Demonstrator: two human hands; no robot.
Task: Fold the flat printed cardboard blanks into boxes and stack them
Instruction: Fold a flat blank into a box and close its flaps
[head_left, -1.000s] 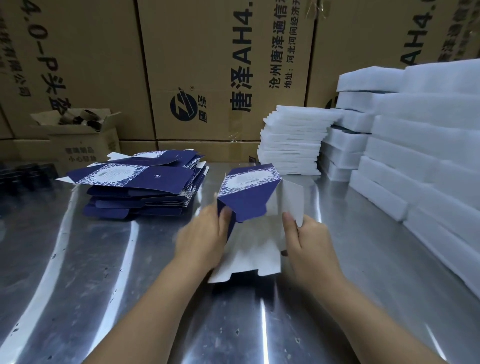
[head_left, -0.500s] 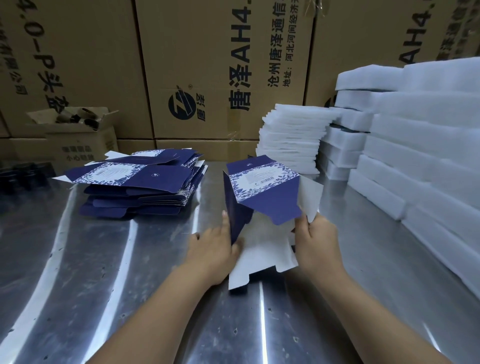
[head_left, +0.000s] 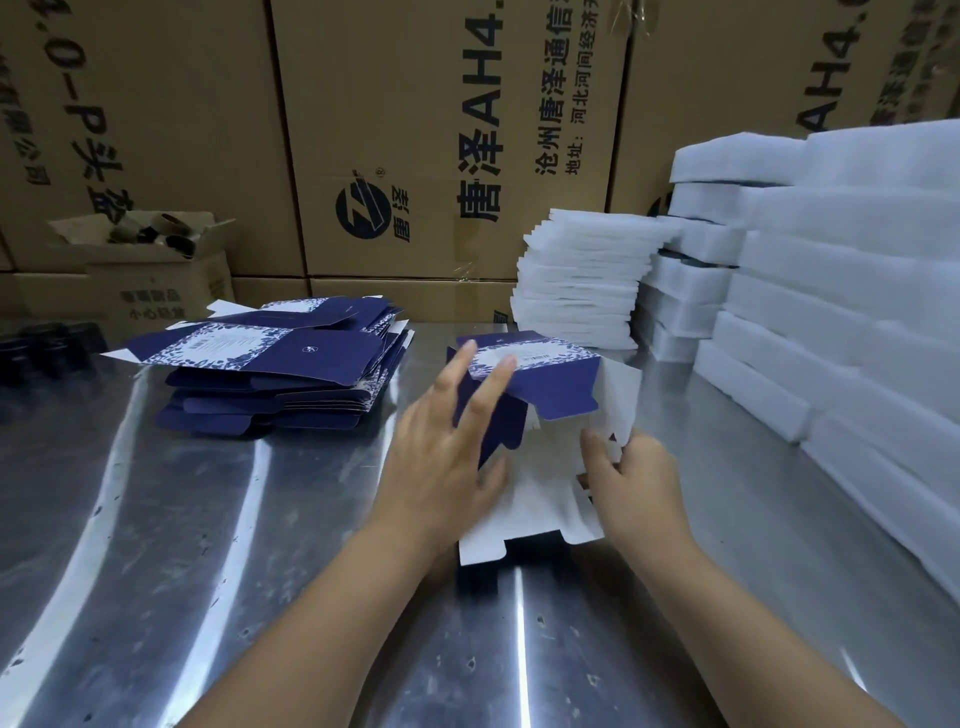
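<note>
A half-formed box (head_left: 550, 387), dark blue with a white leaf-patterned label, stands on the steel table (head_left: 208, 571) in front of me. Its white inner flaps lie open toward me. My left hand (head_left: 447, 447) has straight fingers laid against the box's left wall and top panel. My right hand (head_left: 631, 480) pinches the white right-hand flap near its lower edge. A pile of flat blue printed blanks (head_left: 275, 374) lies to the left of the box.
Stacks of white foam pads (head_left: 582, 291) stand behind the box, and taller white foam blocks (head_left: 841, 291) fill the right side. Large brown cartons (head_left: 441, 130) wall off the back. A small open carton (head_left: 145, 260) sits at the back left.
The box's blue top panel has tipped down toward level. My left hand rose from the box's lower left side and spread its fingers up onto the top panel. My right hand stayed on the white flap.
</note>
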